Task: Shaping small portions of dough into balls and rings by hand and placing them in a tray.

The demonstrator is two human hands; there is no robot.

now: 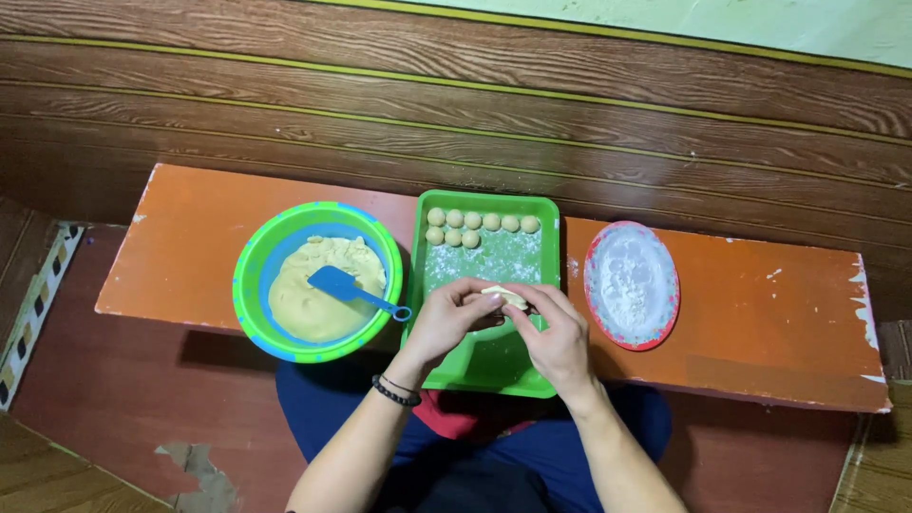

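An orange low bench [190, 237] stands before a wood-panelled wall. Above the green tray [546, 313], the left hand [446, 323] and right hand [556, 337] pinch one pale dough piece [503, 295] between closed fingertips. Eight finished balls [475, 228] line the tray's far end; most of its floured floor remains unfilled. Left of the tray, a bowl [252, 275] holds ample dough [309, 304] and a blue spatula [347, 285]; right, a floured plate [632, 285].

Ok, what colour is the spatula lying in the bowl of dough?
The spatula is blue, seen clearly in the head view, resting on pale yellow dough.
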